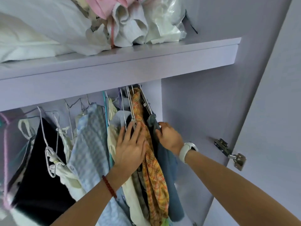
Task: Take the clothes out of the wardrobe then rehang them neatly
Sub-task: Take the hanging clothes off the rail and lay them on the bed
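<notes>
An orange plaid garment [152,162] hangs lengthwise, running twelve to six o'clock, at the right end of the wardrobe row, between both hands. The left hand [130,149] lies flat at its nine o'clock, fingers [128,129] straight and spread, pressing neighbouring clothes aside and holding nothing. The right hand [169,136], at three o'clock, curls round the blue garment [167,176] just beside it; the left looks nearer.
</notes>
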